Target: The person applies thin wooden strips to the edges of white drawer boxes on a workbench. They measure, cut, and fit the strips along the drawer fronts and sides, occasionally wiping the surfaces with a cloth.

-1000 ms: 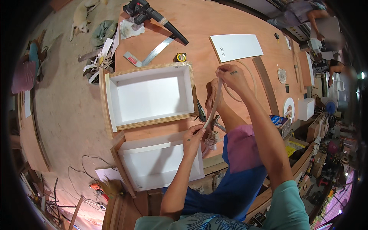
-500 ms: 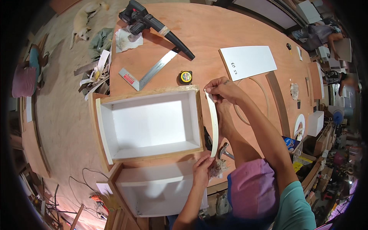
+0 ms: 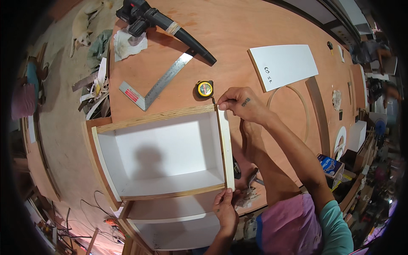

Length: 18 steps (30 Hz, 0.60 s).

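Right hand (image 3: 243, 105): thumb and fingers pinch the far end of a pale strip (image 3: 228, 148). Left hand (image 3: 225, 209): thumb and curled fingers grip its near end. The strip lies between the two hands, nearly straight, along the right edge of a white-lined box (image 3: 161, 117). Half a second earlier it was bowed and apart from this edge — a gap showed between them; both hands have since moved in to the box's right-hand corners.

Outward: a second box (image 3: 174, 218) adjoins on the near side; a tape measure (image 3: 205, 89) sits just beyond the far right corner. Farther off lie a metal square (image 3: 163, 83), a black blower (image 3: 180, 35) and — to the right — a white panel (image 3: 284, 65).
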Each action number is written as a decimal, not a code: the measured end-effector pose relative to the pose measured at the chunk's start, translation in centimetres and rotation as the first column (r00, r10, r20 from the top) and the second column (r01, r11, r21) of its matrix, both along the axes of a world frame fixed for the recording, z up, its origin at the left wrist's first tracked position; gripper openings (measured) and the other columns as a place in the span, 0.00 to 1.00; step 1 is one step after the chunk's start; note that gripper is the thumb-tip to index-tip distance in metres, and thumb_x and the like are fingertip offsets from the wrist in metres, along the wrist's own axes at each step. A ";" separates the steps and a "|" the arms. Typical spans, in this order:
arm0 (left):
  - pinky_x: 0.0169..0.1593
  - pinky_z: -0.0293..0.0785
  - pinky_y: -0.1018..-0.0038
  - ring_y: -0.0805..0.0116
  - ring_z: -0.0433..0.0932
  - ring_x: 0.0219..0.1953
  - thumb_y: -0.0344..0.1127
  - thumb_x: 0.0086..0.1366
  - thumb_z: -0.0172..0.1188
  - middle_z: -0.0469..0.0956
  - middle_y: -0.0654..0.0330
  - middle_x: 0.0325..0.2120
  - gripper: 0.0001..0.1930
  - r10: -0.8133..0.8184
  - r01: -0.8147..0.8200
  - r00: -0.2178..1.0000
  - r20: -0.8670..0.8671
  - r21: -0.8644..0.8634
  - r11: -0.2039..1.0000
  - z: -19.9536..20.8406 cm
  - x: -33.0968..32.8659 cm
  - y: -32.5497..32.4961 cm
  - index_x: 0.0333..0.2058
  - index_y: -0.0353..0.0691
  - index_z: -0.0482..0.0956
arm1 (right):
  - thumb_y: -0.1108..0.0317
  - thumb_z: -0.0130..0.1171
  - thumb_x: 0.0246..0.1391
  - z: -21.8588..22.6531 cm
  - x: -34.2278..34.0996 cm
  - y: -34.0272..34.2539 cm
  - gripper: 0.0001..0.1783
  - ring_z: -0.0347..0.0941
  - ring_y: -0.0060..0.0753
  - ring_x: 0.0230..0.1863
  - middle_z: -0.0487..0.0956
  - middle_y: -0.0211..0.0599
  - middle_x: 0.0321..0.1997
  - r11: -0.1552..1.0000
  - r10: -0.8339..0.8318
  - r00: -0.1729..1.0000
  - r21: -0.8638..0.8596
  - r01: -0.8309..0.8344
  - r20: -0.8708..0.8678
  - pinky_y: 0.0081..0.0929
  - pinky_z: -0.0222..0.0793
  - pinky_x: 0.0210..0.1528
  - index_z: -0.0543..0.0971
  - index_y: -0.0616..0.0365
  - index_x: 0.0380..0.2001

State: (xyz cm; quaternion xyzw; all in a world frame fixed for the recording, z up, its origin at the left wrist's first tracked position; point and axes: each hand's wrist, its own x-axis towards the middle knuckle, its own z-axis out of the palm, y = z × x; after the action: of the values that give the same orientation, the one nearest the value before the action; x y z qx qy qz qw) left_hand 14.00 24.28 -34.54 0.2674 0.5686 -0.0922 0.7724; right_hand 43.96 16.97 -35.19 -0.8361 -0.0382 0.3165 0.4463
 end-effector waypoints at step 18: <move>0.34 0.81 0.69 0.66 0.80 0.30 0.31 0.66 0.58 0.78 0.55 0.30 0.08 0.014 -0.009 0.998 -0.067 0.080 0.997 1.1 1.4 -1.0 0.36 0.30 0.75 | 0.70 0.63 0.53 -2.6 0.6 -0.6 0.08 0.74 0.24 0.24 0.79 0.37 0.27 0.987 -0.071 0.995 0.140 0.081 -0.072 0.24 0.71 0.27 0.83 0.65 0.33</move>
State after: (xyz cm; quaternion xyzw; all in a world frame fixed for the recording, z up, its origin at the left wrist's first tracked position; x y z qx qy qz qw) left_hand 15.43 23.28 -33.40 0.2914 0.5991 -0.0741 0.7421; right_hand 44.54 16.39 -37.80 -0.7919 -0.0140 0.3236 0.5177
